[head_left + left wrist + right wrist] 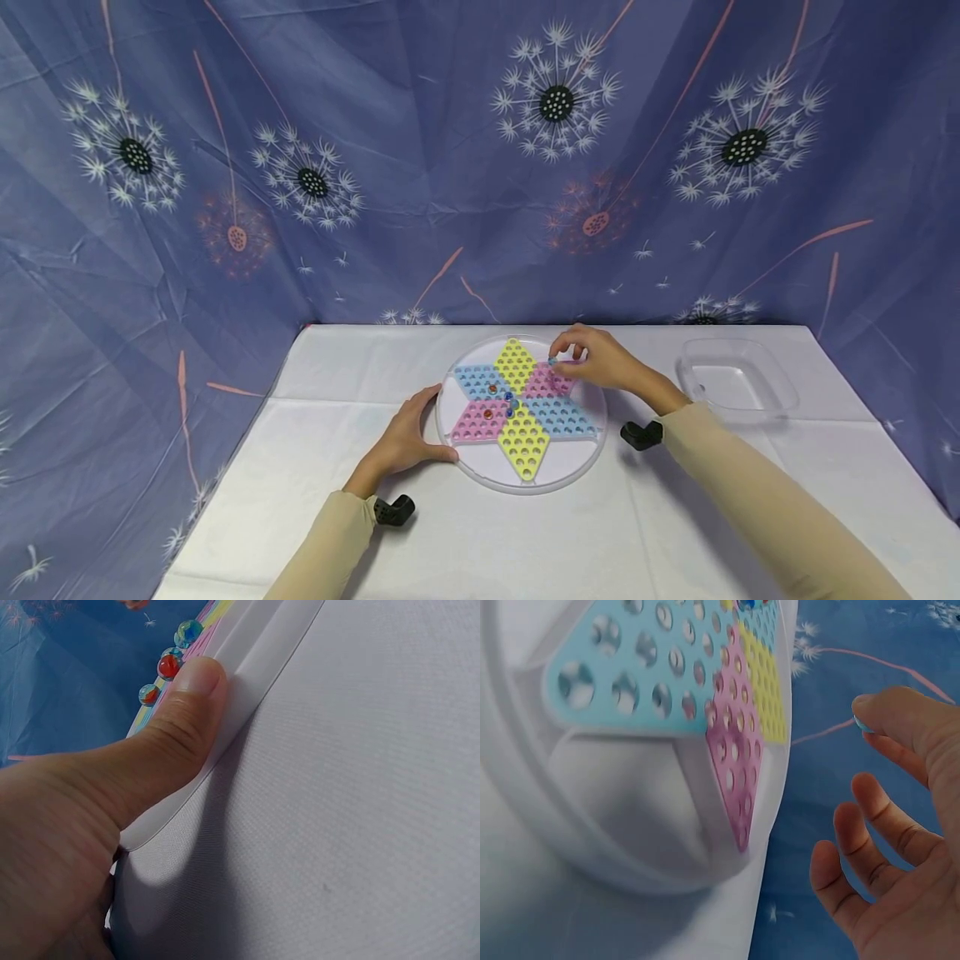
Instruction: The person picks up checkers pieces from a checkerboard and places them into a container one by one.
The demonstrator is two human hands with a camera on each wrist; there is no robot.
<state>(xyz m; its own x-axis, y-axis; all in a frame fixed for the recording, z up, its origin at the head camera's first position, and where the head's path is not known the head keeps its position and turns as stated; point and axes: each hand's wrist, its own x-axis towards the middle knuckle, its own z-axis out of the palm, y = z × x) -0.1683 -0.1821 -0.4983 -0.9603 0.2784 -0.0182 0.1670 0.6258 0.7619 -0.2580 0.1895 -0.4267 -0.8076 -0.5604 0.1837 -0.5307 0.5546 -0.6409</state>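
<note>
A round white Chinese checkers board (477, 463) with a star of pink, yellow and blue points lies on the table. My left hand (405, 433) rests against its left edge, fingers and thumb spread along the rim. In the left wrist view the thumb (176, 724) lies on the white rim. Over the far right pink point, my right hand (600, 358) pinches a light blue marble (861, 724) between thumb and forefinger; its other fingers are loosely bent. Red marbles (488, 414) and several blue marbles (508, 397) sit in holes near the star's middle.
A clear plastic tub (738, 408) stands on the white-covered table (570, 542) to the right of the board. Behind the table hangs a blue cloth (420, 150) with dandelion prints. A black wrist camera is strapped at each sleeve.
</note>
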